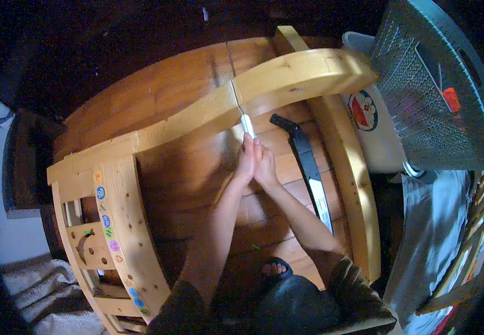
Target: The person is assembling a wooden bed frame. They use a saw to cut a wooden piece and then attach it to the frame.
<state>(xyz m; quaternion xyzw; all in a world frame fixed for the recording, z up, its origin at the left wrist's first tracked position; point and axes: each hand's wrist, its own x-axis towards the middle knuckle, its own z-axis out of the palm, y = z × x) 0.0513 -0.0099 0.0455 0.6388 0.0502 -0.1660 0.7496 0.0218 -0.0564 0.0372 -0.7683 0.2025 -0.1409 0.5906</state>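
Note:
Both of my arms stretch forward over the floor. My left hand and my right hand are closed together around the white handle of what looks like a hand saw. Its thin blade, seen edge-on, points away from me and crosses the curved wooden beam. Whether it has cut into the wood I cannot tell. The beam belongs to a light wooden frame, whose slatted end panel with coloured stickers stands at the left.
To the right of my hands, a long black piece with a white label lies on the wooden floor. Another wooden rail runs down the right side. Beyond it stand a grey-green basket and a white bin. My sandalled foot is below.

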